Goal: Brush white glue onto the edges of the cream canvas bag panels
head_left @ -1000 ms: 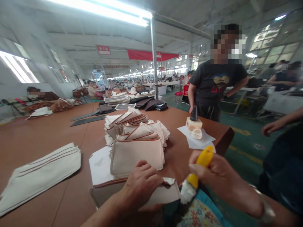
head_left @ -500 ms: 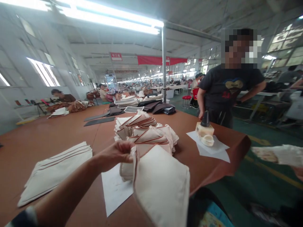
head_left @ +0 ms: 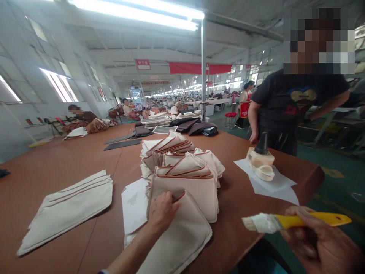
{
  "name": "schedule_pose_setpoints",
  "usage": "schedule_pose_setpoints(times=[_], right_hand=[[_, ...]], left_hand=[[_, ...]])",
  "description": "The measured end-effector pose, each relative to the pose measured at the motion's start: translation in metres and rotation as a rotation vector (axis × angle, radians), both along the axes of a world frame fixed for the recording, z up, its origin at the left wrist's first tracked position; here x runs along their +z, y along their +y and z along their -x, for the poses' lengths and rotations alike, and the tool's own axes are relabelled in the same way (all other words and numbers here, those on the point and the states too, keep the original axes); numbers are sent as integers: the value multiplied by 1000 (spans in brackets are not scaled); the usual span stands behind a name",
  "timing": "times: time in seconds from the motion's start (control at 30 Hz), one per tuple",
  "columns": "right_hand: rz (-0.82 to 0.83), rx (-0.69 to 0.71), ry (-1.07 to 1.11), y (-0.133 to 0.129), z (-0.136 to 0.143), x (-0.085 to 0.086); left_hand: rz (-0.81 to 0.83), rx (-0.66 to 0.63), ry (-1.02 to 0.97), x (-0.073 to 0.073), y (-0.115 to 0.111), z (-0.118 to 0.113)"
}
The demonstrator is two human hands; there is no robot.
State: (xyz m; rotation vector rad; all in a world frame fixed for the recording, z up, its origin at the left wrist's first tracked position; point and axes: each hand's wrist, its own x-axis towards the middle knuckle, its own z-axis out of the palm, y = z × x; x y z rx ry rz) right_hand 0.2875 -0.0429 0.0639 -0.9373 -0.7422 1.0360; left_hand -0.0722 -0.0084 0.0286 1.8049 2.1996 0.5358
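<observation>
My left hand (head_left: 163,213) is closed on the upper edge of a cream fabric piece (head_left: 182,236) at the front of the table. Directly behind it rises a pile of cream pieces with brown edging (head_left: 185,184), several of them fanned out. In my right hand (head_left: 319,239), at the lower right, is a yellow-handled brush (head_left: 302,220), its white-coated bristles pointing left. White paper (head_left: 134,205) shows under the left side of the pile. At the left, a neat stack of cream pieces (head_left: 71,209) lies flat on the brown tabletop.
A container of white paste (head_left: 264,171) with a black cone (head_left: 261,144) sits on paper at the right. A person in a dark shirt (head_left: 293,102) stands beyond that corner. Dark flat pieces (head_left: 122,144) and further stacks lie farther back.
My left hand has lowered the cream piece, which was held up before and now lies lower against the pile. The brush has come into view in my right hand. The standing person appears closer.
</observation>
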Motion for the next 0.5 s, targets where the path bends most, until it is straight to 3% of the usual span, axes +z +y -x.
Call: schedule_pose_setpoints(times=[0.13,0.33,0.5], right_hand=[[103,99,56,5,29,11],[-113,147,-177,15,49,24],[-336,213,-515,4,72,36]], left_hand=[[28,13,-149,-4,10,-21],[199,-180,-672,15,-25,-20],[310,-217,-1030,37,-55,-29]])
